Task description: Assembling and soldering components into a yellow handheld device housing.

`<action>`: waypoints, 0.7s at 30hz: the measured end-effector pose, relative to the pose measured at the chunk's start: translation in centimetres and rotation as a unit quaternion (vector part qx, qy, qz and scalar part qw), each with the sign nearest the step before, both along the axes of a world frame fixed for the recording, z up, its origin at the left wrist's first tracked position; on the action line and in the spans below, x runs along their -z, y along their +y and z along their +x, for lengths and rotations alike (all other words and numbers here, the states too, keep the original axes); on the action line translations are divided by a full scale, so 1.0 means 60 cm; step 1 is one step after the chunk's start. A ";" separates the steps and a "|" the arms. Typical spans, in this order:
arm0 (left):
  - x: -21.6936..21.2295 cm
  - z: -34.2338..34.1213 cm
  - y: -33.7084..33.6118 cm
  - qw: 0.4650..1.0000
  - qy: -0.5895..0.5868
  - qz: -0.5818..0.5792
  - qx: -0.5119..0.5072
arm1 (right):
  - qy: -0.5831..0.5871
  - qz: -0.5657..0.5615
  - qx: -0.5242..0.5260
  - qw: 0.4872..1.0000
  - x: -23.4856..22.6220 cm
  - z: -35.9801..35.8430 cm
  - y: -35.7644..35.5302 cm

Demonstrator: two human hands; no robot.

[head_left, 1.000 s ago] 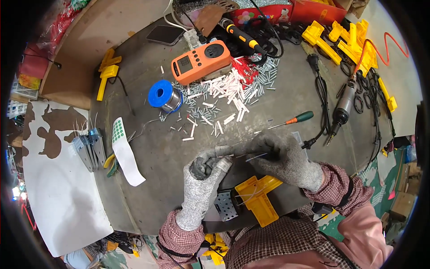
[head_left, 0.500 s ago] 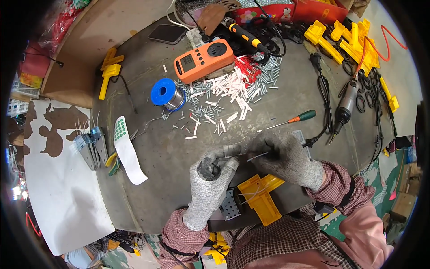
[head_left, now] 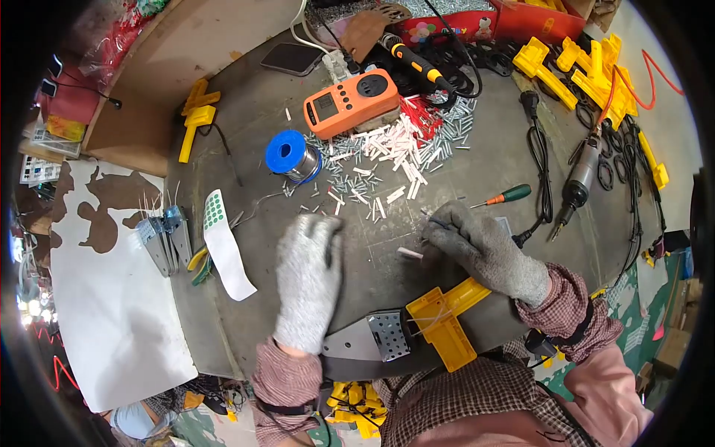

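Observation:
Both my hands wear grey knitted gloves with dark palms. My left hand [head_left: 307, 279] hovers back-up over the table, its fingers hidden and smeared by motion. Right of it, my right hand [head_left: 480, 253] is closed, thumb and fingers pinched on something thin and dark that I cannot make out. Under its fingertips lies a short white tube [head_left: 410, 253]. Near the table's front edge sits a yellow plastic casing [head_left: 439, 328] with a pale wire across it, beside a perforated metal plate [head_left: 389, 337]. Beyond the right hand is a green-handled screwdriver [head_left: 510, 194].
White tubes [head_left: 402, 149] and screws [head_left: 447, 141] lie heaped by an orange meter [head_left: 351, 103]. A solder spool [head_left: 292, 156] stands left of them. On the right are a power screwdriver [head_left: 579, 182] and a black cable [head_left: 540, 153]. A label strip [head_left: 227, 253] lies left.
My hands have moved apart, the left one leftward and turned back-up. A white tube now shows on the table between them, and more of the metal plate is uncovered. The view has shifted slightly.

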State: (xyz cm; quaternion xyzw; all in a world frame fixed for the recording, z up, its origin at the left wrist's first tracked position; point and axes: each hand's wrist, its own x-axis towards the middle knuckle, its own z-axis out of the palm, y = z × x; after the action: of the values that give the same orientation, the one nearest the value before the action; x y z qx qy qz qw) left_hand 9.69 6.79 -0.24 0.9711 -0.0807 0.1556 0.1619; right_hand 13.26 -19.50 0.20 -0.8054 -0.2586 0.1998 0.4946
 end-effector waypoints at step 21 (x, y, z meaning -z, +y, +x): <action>-0.036 -0.035 -0.089 0.907 0.177 -0.366 0.107 | -0.063 0.060 0.009 0.996 0.007 -0.010 -0.008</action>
State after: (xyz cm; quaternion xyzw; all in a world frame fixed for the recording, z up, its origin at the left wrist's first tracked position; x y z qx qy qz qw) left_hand 7.57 1.44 1.93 0.8407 -0.0917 -0.0186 0.5333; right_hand 12.68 -19.99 -0.23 -0.7877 -0.2938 0.1284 0.5260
